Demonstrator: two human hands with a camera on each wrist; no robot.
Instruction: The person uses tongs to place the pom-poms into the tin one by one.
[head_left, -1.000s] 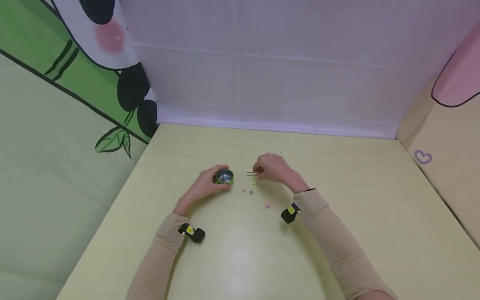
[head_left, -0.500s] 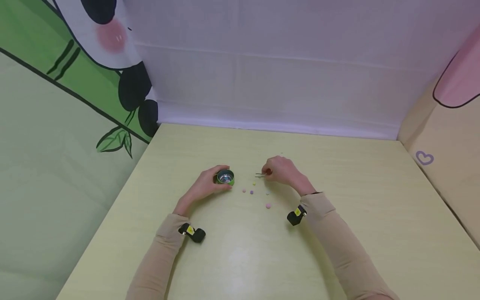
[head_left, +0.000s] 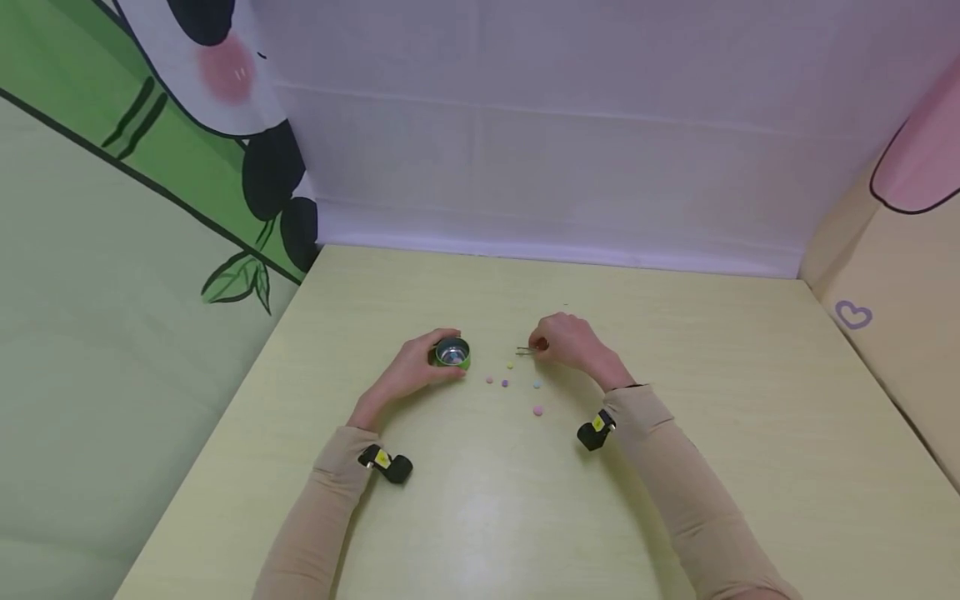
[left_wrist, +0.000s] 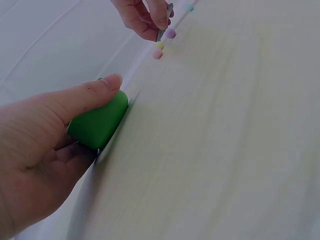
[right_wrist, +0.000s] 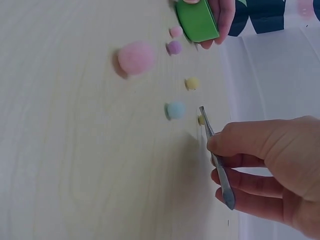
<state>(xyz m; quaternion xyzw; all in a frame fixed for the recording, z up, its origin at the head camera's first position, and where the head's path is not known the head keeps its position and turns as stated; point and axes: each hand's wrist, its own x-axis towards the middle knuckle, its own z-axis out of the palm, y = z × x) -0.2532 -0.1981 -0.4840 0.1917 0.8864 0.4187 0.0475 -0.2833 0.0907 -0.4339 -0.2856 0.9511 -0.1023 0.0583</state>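
Head view: just below & L of ctr, a person's L hand (head_left: 412, 367) grips a sm. green cup (left_wrist: 101, 121), shiny metal inside, thumb & fingers on its sides. R of ctr, the R hand (head_left: 567, 342) pinches metal tweezers (right_wrist: 226, 190), tips pointing to frame L. Btwn & below the hands, pom-poms lie on a pale table (head_left: 480, 508): sm. pink ball (right_wrist: 176, 31), purple ball (right_wrist: 174, 47), yellow ball (right_wrist: 192, 83), lt. blue ball (right_wrist: 175, 110), plus lg. pink ball (right_wrist: 136, 58), lowest in frame. R wrist view, R of ctr: 2nd yellow ball (right_wrist: 200, 120), partly behind tweezers; can't tell if touching. Beige sleeves (head_left: 675, 475); lilac cloth (head_left: 562, 167) across top, cartoon print (head_left: 225, 75) upper L.
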